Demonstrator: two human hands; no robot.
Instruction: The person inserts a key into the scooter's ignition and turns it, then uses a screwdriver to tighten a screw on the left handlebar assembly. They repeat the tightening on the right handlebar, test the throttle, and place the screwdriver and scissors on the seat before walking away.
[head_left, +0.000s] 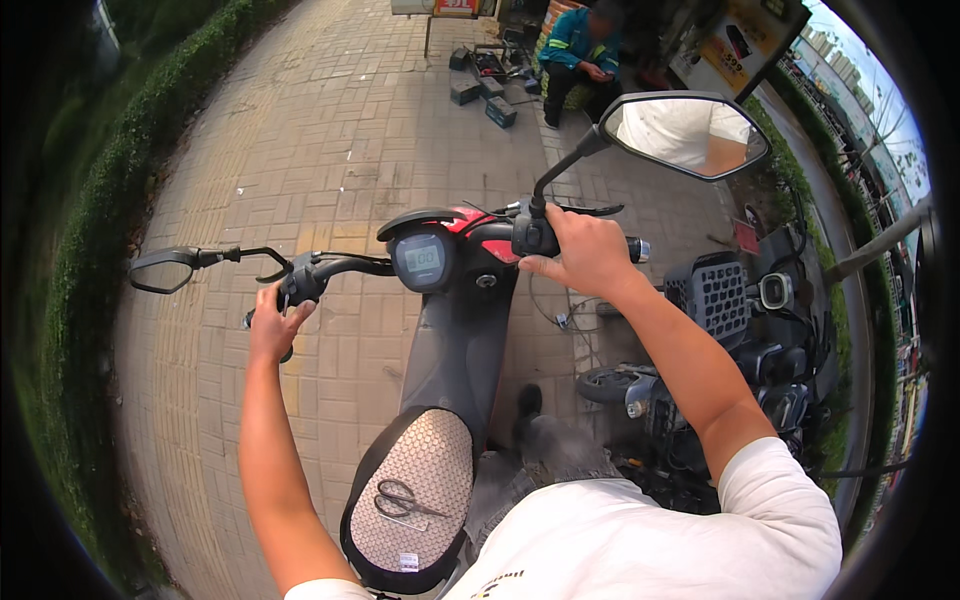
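Note:
A dark electric scooter (455, 345) with red front panels stands before me, its round display (424, 260) lit between the handlebars. My left hand (274, 322) is closed around the left handlebar grip, beside the brake lever and left mirror (162, 275). On the other side, my right hand (585, 250) wraps the right grip, its thumb by the switch housing (530, 237). The right mirror (686, 136) rises above that hand and reflects a white shirt. Black-handled scissors (398, 499) lie on the patterned seat cover (425, 460), close to a small white label (409, 562).
A seated person (580, 60) in a teal jacket is at the back, near several dark battery-like boxes (487, 92) on the paving (290, 140). Other scooters and parts (735, 340) crowd the right side. A hedge (110, 200) runs along the left.

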